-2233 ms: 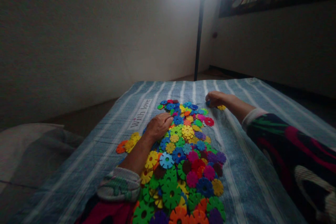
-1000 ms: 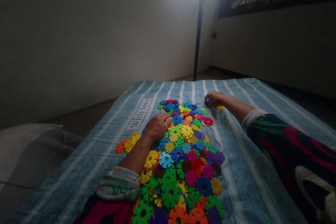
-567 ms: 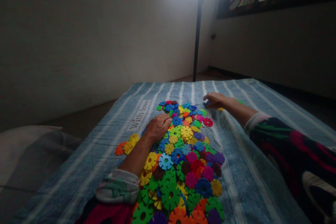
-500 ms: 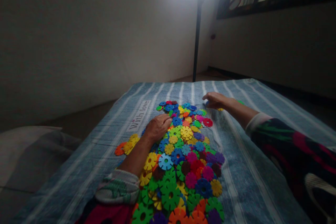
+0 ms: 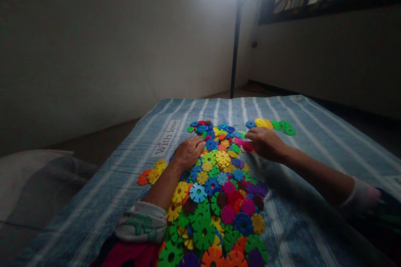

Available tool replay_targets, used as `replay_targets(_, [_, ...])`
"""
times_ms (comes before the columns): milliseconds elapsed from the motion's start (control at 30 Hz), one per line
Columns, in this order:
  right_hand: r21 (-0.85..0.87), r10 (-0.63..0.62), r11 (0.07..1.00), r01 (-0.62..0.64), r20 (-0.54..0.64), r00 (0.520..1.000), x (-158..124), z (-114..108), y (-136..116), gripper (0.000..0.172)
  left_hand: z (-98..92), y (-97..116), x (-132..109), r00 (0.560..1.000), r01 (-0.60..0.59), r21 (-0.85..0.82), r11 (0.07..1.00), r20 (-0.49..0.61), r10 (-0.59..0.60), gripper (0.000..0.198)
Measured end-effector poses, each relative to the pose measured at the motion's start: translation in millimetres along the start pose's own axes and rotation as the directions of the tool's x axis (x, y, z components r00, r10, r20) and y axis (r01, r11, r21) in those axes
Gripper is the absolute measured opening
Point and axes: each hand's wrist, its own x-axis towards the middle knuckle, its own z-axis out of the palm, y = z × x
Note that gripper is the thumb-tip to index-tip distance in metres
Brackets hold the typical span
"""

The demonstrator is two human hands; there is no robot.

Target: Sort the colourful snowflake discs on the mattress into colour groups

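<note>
My left hand [image 5: 189, 151] rests at the left edge of a heap of colourful plastic notched discs [image 5: 212, 185]. Its thumb and forefinger are close together; anything between them is hidden. Over the upper right edge of the heap, my right hand [image 5: 266, 142] has its fingers curled and pressed together, pointing left. A red disc [image 5: 247, 146] lies by it, partly covered by the hand. What the right fingers hold, if anything, cannot be made out. Just beyond that hand is a short row with a blue disc [image 5: 250, 124], yellow discs [image 5: 263, 123] and green discs [image 5: 285, 127].
A blue-and-white striped cloth [image 5: 300, 200] covers the surface, with printed lettering [image 5: 167, 137] on the left. Orange and yellow discs [image 5: 153, 172] lie left of my left forearm. A dark pole [image 5: 235, 50] stands beyond the far edge, and pale fabric [image 5: 40, 192] is at left.
My right hand has moved back toward me from the short row to the heap's edge, uncovering the blue, yellow and green discs. My left hand has stayed in place.
</note>
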Motion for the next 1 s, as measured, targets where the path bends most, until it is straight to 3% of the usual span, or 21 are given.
replay_targets(267, [0.092, 0.074, 0.994, -0.067, -0.084, 0.994, -36.3, 27.8, -18.7, 0.021, -0.9, 0.3, 0.2, 1.000, -0.021, -0.008, 1.000, -0.004, 0.021, 0.038])
replay_targets(1000, [0.161, 0.095, 0.985, -0.068, -0.166, 0.982, -38.1, 38.4, -18.3, 0.025, -1.3, 0.5, -0.6, 1.000, -0.018, -0.015, 1.000, -0.024, 0.017, 0.039])
